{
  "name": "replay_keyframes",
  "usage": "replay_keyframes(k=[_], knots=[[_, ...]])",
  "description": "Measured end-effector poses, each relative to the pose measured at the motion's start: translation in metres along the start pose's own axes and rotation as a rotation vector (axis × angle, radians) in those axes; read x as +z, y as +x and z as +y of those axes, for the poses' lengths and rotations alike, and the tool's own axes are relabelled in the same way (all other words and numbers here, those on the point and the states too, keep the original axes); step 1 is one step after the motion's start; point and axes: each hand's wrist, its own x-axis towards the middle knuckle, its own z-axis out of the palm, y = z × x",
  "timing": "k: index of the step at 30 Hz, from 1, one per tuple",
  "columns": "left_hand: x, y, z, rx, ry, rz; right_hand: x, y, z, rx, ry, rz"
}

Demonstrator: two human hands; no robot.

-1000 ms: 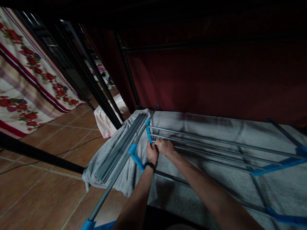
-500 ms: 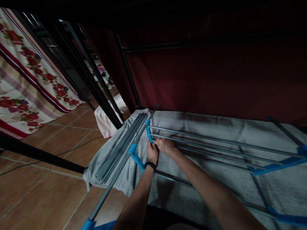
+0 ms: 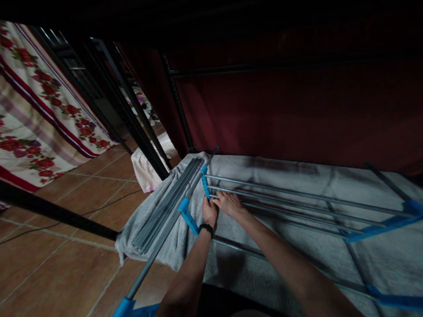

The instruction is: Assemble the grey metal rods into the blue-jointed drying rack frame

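Note:
A grey metal rack frame with blue plastic joints lies on a grey towel. My left hand, with a black band at the wrist, is closed around the blue side bracket where the rods plug in. My right hand pinches the end of a thin grey rod just beside that bracket. Two more rods run to the right from the bracket to a blue joint.
A bundle of loose grey rods rests on the towel's left edge. A long grey pole runs diagonally toward me. Terracotta floor tiles lie at left, with black metal bars, a floral cloth and a dark red curtain behind.
Both hands have stayed at the blue bracket with barely any shift. The view has tipped slightly, so everything sits a little lower in the picture.

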Motion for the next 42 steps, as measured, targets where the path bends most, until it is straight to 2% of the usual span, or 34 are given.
replay_keyframes(k=[3, 5, 9, 22, 26, 31, 34, 36, 39, 42], knots=[[0.000, 0.001, 0.002, 0.001, -0.004, 0.004, 0.009, -0.015, 0.012, -0.006, -0.083, 0.107], [0.000, 0.002, 0.002, -0.003, 0.002, 0.013, 0.013, -0.023, 0.022, -0.022, -0.115, 0.135], [0.001, 0.002, 0.000, -0.005, 0.010, 0.011, 0.014, -0.027, 0.032, -0.028, -0.117, 0.095], [0.001, 0.002, -0.006, -0.003, 0.047, 0.000, -0.001, -0.023, 0.032, 0.019, -0.046, -0.018], [0.001, 0.002, -0.005, -0.008, 0.052, 0.001, 0.000, -0.022, 0.032, 0.014, -0.047, -0.002], [0.001, 0.002, -0.003, -0.013, 0.036, -0.002, 0.005, -0.028, 0.029, -0.034, -0.065, 0.089], [-0.001, 0.003, 0.000, -0.010, 0.029, -0.012, 0.007, -0.040, 0.034, -0.093, -0.067, 0.200], [-0.002, 0.006, 0.000, 0.004, 0.066, -0.006, 0.008, -0.053, 0.043, -0.080, -0.074, 0.272], [-0.002, 0.010, -0.001, 0.003, 0.080, -0.014, 0.008, -0.079, 0.065, 0.014, -0.101, 0.336], [-0.001, 0.014, -0.003, -0.002, 0.095, 0.001, 0.004, -0.102, 0.091, 0.127, -0.139, 0.343]])
